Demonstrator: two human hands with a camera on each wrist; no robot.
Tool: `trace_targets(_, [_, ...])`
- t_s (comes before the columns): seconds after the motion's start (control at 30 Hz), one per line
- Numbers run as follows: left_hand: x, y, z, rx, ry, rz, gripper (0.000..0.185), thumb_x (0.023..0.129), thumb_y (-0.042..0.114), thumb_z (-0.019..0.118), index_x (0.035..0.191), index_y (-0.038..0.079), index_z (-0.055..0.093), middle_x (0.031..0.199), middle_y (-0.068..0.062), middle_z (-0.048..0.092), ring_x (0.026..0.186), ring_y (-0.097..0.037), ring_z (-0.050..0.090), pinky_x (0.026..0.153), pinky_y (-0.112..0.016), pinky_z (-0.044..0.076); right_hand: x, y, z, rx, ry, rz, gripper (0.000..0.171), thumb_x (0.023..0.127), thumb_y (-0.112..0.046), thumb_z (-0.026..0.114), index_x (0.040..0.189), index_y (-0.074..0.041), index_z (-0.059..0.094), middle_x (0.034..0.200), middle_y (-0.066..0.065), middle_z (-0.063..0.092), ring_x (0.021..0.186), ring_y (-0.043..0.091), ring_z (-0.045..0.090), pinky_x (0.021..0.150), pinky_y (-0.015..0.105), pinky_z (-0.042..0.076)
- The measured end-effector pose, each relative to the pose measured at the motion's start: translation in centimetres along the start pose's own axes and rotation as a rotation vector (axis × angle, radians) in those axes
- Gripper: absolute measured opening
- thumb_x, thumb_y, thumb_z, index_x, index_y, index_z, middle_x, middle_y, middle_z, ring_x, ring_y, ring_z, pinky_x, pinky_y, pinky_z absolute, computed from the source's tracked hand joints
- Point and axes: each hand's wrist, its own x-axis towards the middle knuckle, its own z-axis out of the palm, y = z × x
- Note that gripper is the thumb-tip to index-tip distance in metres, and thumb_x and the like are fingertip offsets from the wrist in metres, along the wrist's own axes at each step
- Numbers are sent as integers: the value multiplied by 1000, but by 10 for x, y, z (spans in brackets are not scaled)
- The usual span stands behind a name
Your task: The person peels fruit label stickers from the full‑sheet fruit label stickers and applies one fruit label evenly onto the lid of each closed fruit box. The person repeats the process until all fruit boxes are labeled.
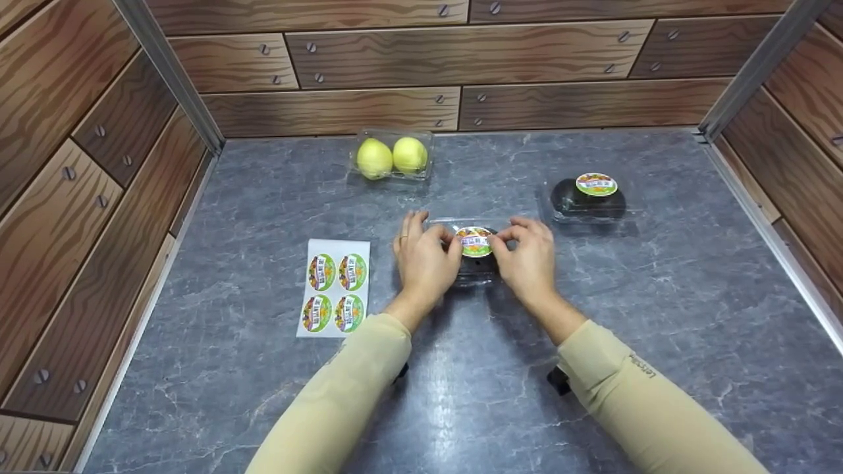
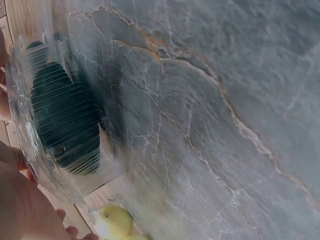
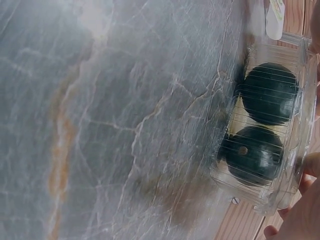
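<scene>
Round label (image 1: 474, 241) over the lid of a clear box (image 1: 473, 284) of dark fruit (image 3: 270, 95), mid-tabletop (image 1: 672, 309); contact with lid, cannot tell. Left hand (image 1: 425, 255): thumb and fingers nearly closed, pinching label edge at 9 o'clock. Right hand (image 1: 529, 257): similar pinch at 3. From the box: label sheet (image 1: 339, 246) towards 9 o'clock; yellow-green fruit (image 1: 375, 158), boxed, at 11; labelled second box (image 1: 586, 218) at 2.

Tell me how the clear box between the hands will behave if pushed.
The clear box looks thin and ribbed, so its walls would probably flex. Sitting low and broad on the table, it would likely slide rather than tip. The rounded dark fruits inside may shift.
</scene>
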Motion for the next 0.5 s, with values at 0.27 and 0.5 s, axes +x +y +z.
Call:
trace_targets(0.27, [0,-1,2,24,-6,4,16,90,22,79,78,14,73,145,-18,62,148,-40,45,116,-64,36,-1,1,2,2,23,-31,17,87,-9,83,80,4,75,122,30,70,123,52,57,115,59,36])
trace_targets(0.5, [0,0,2,30,0,6,16,90,22,79,77,14,74,145,-18,62,147,-40,45,116,-62,36,-1,2,3,-2,45,-56,16,86,-9,83,79,3,75,120,30,70,122,52,57,113,59,37])
